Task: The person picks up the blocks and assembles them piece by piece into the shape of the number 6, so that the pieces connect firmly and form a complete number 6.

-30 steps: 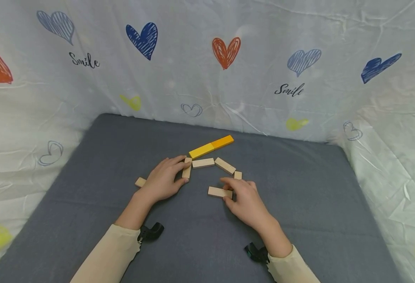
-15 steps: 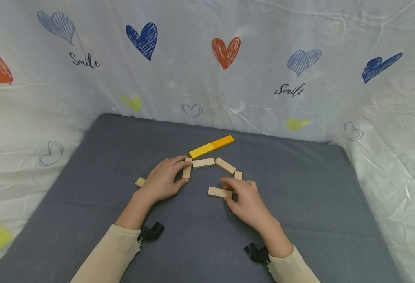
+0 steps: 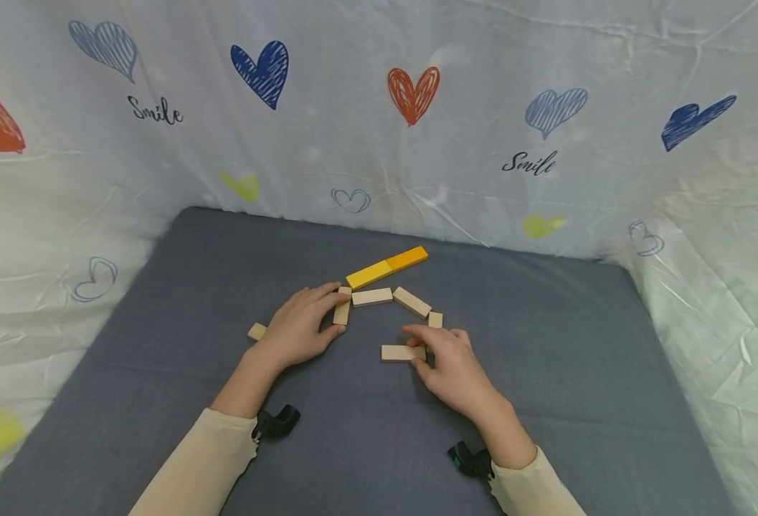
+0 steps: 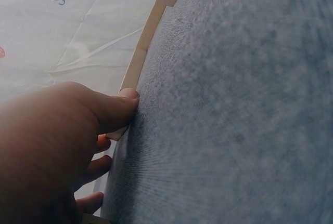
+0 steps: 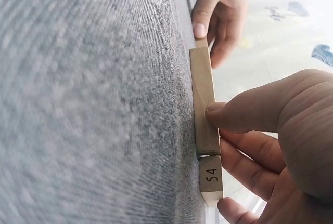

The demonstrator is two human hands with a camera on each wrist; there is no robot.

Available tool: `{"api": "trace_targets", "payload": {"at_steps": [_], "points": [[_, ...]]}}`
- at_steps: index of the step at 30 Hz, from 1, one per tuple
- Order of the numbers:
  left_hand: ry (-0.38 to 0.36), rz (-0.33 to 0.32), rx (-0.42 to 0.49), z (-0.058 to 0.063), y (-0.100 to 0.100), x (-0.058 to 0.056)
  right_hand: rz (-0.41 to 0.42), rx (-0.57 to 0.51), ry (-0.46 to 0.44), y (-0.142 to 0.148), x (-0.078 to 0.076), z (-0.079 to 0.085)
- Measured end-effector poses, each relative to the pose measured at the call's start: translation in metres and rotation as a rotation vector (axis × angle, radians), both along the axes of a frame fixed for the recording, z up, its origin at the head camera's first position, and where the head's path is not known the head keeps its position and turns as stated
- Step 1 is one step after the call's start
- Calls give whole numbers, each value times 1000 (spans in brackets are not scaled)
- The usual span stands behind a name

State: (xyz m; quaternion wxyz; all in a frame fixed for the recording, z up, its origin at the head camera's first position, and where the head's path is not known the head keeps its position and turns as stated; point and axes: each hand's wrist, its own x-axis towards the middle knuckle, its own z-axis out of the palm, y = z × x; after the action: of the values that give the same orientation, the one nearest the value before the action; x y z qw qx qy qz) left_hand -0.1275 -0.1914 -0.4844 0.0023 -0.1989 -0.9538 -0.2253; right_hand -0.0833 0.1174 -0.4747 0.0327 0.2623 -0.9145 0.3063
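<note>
My left hand (image 3: 296, 326) lies at the left end of a curved row of plain wooden blocks. Its thumb and fingers pinch the end block (image 3: 342, 307), which points away from me. With thumb in front and fingers behind, my right hand (image 3: 451, 364) pinches a crosswise wooden block (image 3: 399, 352); the right wrist view shows this block (image 5: 203, 96) closely. Against its end sits a block marked 54 (image 5: 210, 174), near the little finger. Beyond the right hand, a short piece of another block (image 3: 435, 319) shows, the remainder hidden by the hand.
Two more plain blocks, one flat across (image 3: 372, 297) and one slanted (image 3: 411, 302), form the far side of the curve. Behind them lie a yellow block (image 3: 368, 274) and an orange block (image 3: 407, 259), end to end. Another block (image 3: 257, 331) peeks out left of my left hand.
The crosswise block in my right hand has turned slightly, its left end coming a little nearer to me. My left hand and the other blocks stay where they were.
</note>
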Motion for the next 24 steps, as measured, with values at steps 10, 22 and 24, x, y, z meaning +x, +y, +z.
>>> {"api": "trace_targets", "payload": {"at_steps": [10, 22, 24], "points": [[14, -6, 26, -1, 0, 0, 10, 5, -1, -1, 1, 3], [-11, -3, 22, 1, -1, -1, 39, -22, 83, -15, 2, 9], [-14, -5, 22, 1, -1, -1, 56, -20, 85, -21, 3, 10]]}}
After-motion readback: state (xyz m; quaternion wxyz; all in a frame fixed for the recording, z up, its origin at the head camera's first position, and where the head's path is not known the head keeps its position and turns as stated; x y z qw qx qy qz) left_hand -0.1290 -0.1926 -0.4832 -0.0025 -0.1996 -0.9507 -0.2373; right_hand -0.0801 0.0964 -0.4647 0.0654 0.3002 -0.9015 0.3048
